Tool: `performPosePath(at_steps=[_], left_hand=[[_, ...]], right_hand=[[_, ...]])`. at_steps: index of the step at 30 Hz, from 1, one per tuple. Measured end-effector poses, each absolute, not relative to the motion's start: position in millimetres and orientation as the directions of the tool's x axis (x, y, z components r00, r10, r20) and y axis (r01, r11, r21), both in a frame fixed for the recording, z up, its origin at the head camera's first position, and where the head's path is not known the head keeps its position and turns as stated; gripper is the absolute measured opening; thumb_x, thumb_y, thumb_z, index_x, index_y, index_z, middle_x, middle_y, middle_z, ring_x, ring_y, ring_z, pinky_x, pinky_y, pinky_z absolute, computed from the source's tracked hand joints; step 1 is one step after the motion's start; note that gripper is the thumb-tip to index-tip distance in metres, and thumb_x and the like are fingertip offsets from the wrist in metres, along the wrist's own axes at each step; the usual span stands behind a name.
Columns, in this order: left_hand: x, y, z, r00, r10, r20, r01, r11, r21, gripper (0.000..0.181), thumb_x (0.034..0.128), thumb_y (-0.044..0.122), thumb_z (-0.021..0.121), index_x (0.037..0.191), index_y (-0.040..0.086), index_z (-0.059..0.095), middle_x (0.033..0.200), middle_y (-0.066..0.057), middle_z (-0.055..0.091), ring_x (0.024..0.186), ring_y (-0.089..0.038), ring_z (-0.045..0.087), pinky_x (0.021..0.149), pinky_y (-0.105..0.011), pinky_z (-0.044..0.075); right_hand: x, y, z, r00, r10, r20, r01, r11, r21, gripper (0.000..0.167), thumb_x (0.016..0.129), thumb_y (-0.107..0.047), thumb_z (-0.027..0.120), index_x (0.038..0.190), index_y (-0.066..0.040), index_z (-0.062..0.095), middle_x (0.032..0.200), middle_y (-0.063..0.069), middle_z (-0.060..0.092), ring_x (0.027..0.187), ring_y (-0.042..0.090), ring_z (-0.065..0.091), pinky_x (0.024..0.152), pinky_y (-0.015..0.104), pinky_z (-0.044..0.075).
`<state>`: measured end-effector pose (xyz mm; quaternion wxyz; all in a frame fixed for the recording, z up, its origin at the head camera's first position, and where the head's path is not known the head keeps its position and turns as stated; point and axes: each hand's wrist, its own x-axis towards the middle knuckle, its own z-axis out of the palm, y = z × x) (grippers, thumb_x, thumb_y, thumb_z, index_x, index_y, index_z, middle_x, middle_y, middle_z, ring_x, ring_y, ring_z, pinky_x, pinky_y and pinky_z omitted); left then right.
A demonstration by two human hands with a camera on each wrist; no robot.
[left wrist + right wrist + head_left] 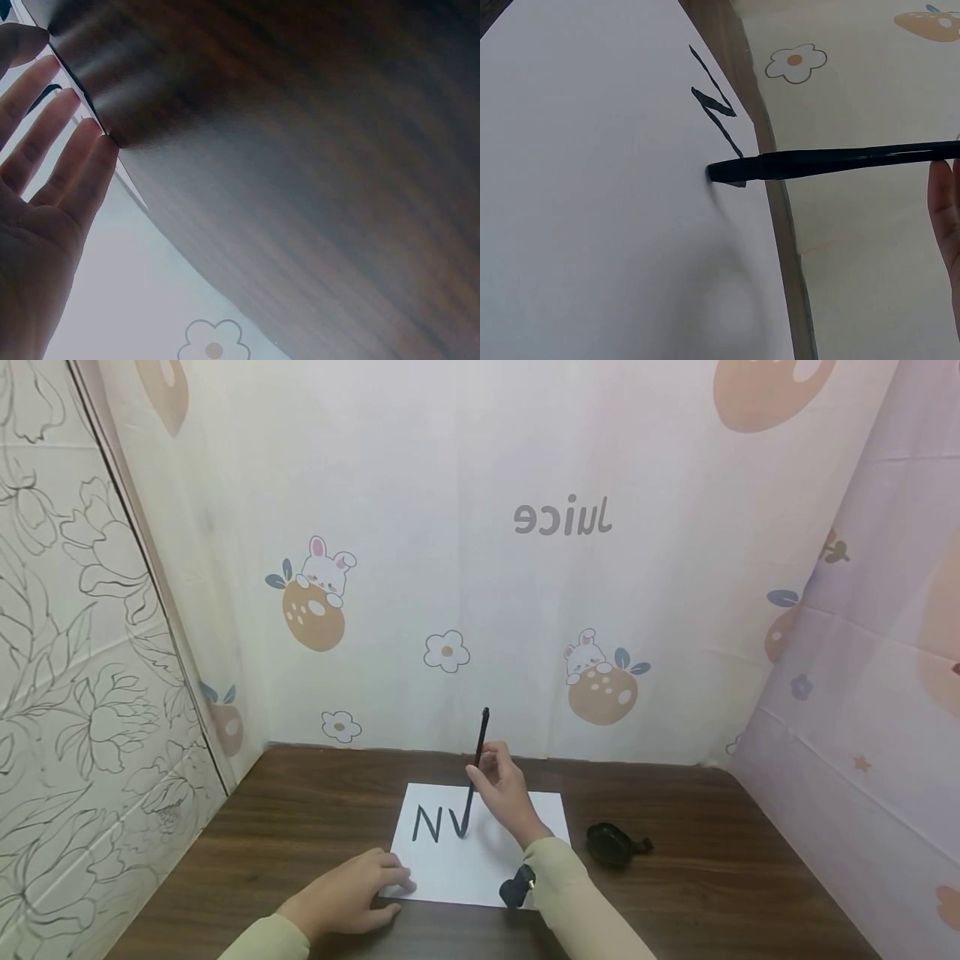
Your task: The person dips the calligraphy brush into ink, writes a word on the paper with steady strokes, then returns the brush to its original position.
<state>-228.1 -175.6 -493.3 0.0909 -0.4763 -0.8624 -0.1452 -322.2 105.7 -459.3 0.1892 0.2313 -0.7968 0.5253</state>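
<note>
A sheet of white paper (480, 881) lies on the wooden table, bearing a black painted N (427, 824) and, right of it, a V-like stroke. My right hand (508, 792) pinches a slim black brush (481, 742) by its handle, which stands nearly upright. The brush tip (724, 172) meets the paper at the bottom of that stroke in the right wrist view. At the sheet's lower left corner rests my left hand (348, 889), palm down, its fingertips on the paper. Its fingers (37, 142) look extended and slightly spread in the left wrist view.
Right of the paper sits a small black dish (609, 843) with a short handle. A black wrist camera (516, 888) is strapped at my right sleeve and overlaps the sheet's lower edge. Patterned curtains (450, 568) stand behind the table and along both sides.
</note>
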Motion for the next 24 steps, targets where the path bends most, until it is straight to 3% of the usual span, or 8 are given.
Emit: performPosePath(at_steps=[15, 24], left_hand=[[-227.2, -175.4, -492.4, -0.533, 0.792, 0.298, 0.846, 0.508, 0.162, 0.023, 0.0851, 0.020, 0.075, 0.107, 0.017, 0.074, 0.106, 0.006, 0.065, 0.097, -0.010, 0.059, 0.084, -0.029, 0.052], [-226.7, -175.3, -492.2, -0.521, 0.794, 0.313, 0.853, 0.500, 0.152, 0.023, 0.0846, 0.019, 0.074, 0.107, 0.016, 0.074, 0.105, 0.006, 0.066, 0.097, -0.010, 0.059, 0.084, -0.029, 0.052]], right_hand=[[-319.9, 107.9, -460.1, -0.831, -0.162, 0.532, -0.554, 0.330, -0.765, 0.027, 0.099, -0.020, 0.065, 0.118, -0.020, 0.047, 0.097, 0.000, 0.057, 0.094, 0.017, 0.060, 0.092, 0.040, 0.052], [-313.0, 106.6, -451.7, -0.845, -0.158, 0.511, -0.533, 0.338, -0.776, 0.028, 0.099, -0.011, 0.063, 0.121, -0.008, 0.047, 0.098, 0.006, 0.058, 0.095, 0.021, 0.060, 0.095, 0.040, 0.052]])
